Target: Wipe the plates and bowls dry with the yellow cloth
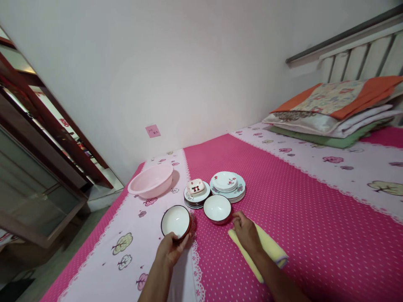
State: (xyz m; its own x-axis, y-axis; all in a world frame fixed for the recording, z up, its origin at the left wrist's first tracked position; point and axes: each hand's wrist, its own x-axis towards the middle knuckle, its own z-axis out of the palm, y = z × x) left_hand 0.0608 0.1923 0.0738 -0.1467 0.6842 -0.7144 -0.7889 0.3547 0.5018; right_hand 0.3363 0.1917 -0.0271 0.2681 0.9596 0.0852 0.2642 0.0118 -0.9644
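My left hand [172, 248] is closed on the near rim of a bowl [175, 221], white inside with a dark rim and reddish-brown outside. The bowl tilts slightly; I cannot tell whether another is nested under it. My right hand [247, 230] has curled fingers close beside a second white-lined bowl [217, 207], over a folded yellow cloth [267, 245]. Whether those fingers touch the bowl or pinch anything is unclear. Behind the bowls is a stack of dark-edged plates [188, 197] topped by a small square dish [195, 186]. Beside it, small flowered plates [224, 181] rest on larger plates [241, 188].
A pink basin [151, 181] sits at the left on the patterned bedspread [277, 184]. Folded bedding and pillows [333, 109] are piled at the far right by a radiator [362, 58]. The wall [201, 75] borders the back; the bed drops off at left near a doorway.
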